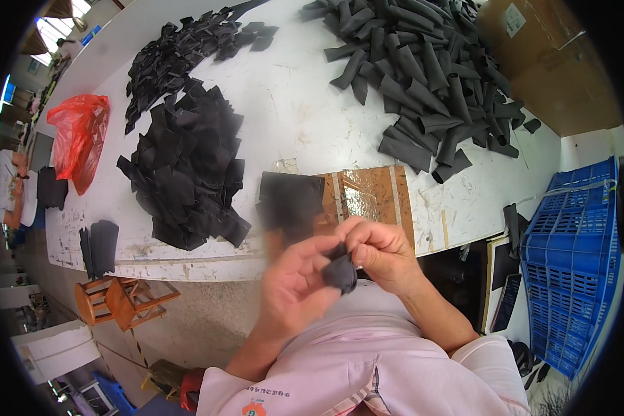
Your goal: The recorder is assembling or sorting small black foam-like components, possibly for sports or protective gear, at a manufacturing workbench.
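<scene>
In front of my chest I hold a small black fabric piece (340, 274), curled into a pouch-like shape. My right hand (390, 258) is closed, pinching its upper edge between thumb and fingertips. Around its other side curl the fingers of my left hand (290, 290), slightly blurred by motion. Just beyond my hands, a flat black piece (291, 196) lies partly over a brown board (367, 197) with strips of tape; the piece looks blurred. A heap of flat black pieces (184, 170) lies left of the board.
Rolled black tubes (423, 76) are piled at the far right of the white table (277, 125), beside a cardboard box (551, 66). More black pieces (173, 59) lie far left, near a red plastic bag (80, 135). Blue crates (572, 263) stand right, wooden stools (128, 303) left. Another person (12, 187) sits far left.
</scene>
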`<act>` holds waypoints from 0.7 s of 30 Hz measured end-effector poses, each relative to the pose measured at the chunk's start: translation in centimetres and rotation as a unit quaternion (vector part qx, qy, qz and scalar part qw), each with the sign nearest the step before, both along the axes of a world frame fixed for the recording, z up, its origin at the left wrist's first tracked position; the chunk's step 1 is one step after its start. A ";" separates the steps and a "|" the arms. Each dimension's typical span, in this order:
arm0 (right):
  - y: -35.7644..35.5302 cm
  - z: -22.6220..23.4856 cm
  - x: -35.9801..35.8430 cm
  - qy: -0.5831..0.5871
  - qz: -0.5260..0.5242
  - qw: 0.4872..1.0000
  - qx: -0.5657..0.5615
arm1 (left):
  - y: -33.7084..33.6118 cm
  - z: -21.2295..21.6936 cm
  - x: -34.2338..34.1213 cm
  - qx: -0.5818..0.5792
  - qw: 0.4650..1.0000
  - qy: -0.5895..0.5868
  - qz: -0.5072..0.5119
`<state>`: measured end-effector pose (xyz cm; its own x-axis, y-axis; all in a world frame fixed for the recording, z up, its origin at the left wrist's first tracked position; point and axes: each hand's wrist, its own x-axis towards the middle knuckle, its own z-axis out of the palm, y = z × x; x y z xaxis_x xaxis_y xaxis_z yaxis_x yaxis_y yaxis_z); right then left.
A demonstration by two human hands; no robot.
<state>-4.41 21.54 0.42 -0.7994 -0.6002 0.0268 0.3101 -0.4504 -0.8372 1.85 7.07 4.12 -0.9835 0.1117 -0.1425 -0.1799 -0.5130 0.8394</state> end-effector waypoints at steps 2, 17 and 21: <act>0.1 1.7 -0.1 0.118 -0.055 0.979 0.158 | 0.6 -1.1 0.4 -0.184 0.977 0.023 0.105; -1.1 10.4 -2.9 0.159 -0.006 0.982 0.099 | -1.1 4.1 -3.4 0.345 0.938 0.015 -0.044; -1.5 9.6 -3.8 0.113 0.040 0.986 0.119 | -2.0 3.2 -3.8 0.427 0.902 -0.021 -0.062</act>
<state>-8.17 20.01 9.97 -0.7394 -0.6713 0.0506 0.1293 -0.2153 -0.9680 -1.98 5.04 7.29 -0.9516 0.3073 0.0102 -0.3030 -0.9428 0.1394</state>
